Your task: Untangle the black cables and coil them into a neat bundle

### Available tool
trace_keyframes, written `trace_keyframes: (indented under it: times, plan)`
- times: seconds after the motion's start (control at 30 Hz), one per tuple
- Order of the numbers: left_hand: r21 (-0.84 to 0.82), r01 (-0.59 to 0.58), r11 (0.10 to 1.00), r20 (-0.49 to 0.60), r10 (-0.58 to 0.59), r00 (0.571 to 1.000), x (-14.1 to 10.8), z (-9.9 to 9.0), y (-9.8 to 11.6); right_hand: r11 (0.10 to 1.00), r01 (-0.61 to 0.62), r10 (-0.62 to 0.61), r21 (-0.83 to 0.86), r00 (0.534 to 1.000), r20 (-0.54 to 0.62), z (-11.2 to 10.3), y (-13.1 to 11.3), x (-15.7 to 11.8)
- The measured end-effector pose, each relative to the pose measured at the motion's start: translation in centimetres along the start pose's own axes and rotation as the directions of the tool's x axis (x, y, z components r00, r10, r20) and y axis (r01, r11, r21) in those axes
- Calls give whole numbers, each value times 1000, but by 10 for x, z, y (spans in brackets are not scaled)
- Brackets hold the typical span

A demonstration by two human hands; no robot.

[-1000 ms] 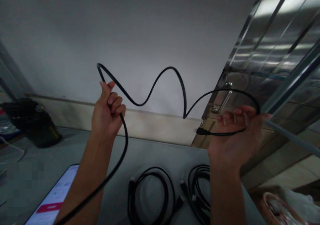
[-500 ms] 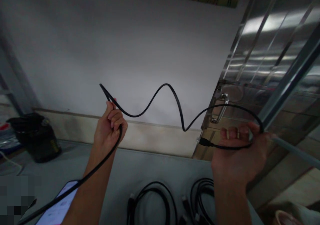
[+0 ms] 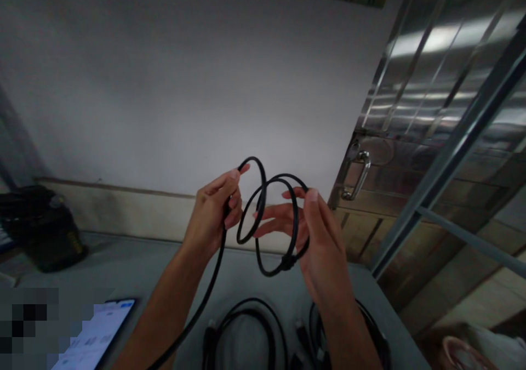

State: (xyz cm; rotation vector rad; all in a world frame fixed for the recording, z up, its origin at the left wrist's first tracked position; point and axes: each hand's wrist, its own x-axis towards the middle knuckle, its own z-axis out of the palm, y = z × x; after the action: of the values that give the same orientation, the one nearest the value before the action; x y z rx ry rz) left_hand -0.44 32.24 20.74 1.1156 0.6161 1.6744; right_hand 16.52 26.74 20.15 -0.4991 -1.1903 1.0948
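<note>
A black cable [image 3: 263, 194] is held up in loose loops between my two hands, above the grey table. My left hand [image 3: 216, 208] pinches it at the left of the loops, and its tail runs down along my left forearm out of the bottom of the view. My right hand [image 3: 322, 227] grips the right side of the loops between thumb and index finger, its other fingers stretched through them. Below lie one coiled black cable [image 3: 269, 326] and, partly hidden behind my right forearm, a second coiled cable [image 3: 314, 326].
A lit phone [image 3: 101, 331] lies at the table's left front. The black container [image 3: 45, 230] stands on the grey table [image 3: 135, 260] at the far left. Behind is a white wall [image 3: 164, 85]; a metal door [image 3: 411, 112] and a grey metal bar [image 3: 452, 156] are at the right.
My hands have come together from wide apart. The cable stretched in waves between them now hangs in round loops, and the free plug by my right hand no longer shows clearly.
</note>
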Motion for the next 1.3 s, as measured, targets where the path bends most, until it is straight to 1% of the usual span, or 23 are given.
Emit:
trace_keyframes:
  times: [0.1,0.2,0.27,0.37,0.43,0.5,0.63,0.73,0.8,0.87,0.93,0.97,1.03,1.07,1.1,1.17,1.2,1.23,1.3]
  plan:
    - [163,-67,984,35,62,997,-1,1,-5,998,-50,49,29,998,25,4,0,-2]
    - [261,-143,955,115,117,987,-1,0,-6,998,-57,56,26,998,26,7,-2,-1]
    - [304,-187,934,171,140,975,-1,-1,-6,997,-71,70,23,996,45,8,-3,0]
    - [342,-221,914,226,148,963,0,-2,-8,991,-126,121,40,986,113,10,-4,-1]
    - [352,-234,906,250,150,957,1,-3,-9,983,-174,164,59,975,152,11,-5,-2]
    - [362,-251,898,257,162,953,3,-5,-10,976,-206,193,74,969,153,11,-6,-3]
    - [409,-280,869,238,195,952,5,-7,-10,980,-185,179,68,980,81,11,-7,-1]
    - [453,-338,825,226,261,939,5,-9,-11,987,-145,143,64,989,22,9,-6,2]
    - [480,-409,776,230,339,912,5,-10,-11,993,-94,97,74,995,-36,7,-8,3]
    - [503,-487,715,255,415,873,6,-14,-11,996,-27,36,89,994,-103,4,-11,3]
    - [530,-556,640,322,455,830,8,-18,-11,993,44,-24,108,984,-176,2,-15,3]
    - [549,-585,597,374,450,811,9,-21,-11,990,79,-52,116,975,-215,0,-18,3]
    - [586,-616,527,489,376,787,10,-26,-12,982,145,-104,122,951,-292,-1,-23,2]
    - [603,-617,506,540,310,783,10,-29,-13,977,175,-127,121,936,-328,-2,-25,2]
    - [620,-609,494,582,230,780,8,-31,-15,972,202,-147,118,921,-360,-2,-27,2]
    - [656,-576,488,634,57,771,4,-36,-18,964,242,-176,113,893,-414,-3,-29,1]
    - [668,-556,494,653,-33,756,1,-38,-19,961,254,-183,113,883,-432,-4,-29,2]
    - [676,-533,509,670,-124,732,-1,-39,-20,959,262,-187,113,876,-444,-4,-30,2]
    - [680,-460,572,692,-292,660,-4,-42,-19,958,264,-188,109,871,-454,-6,-30,3]
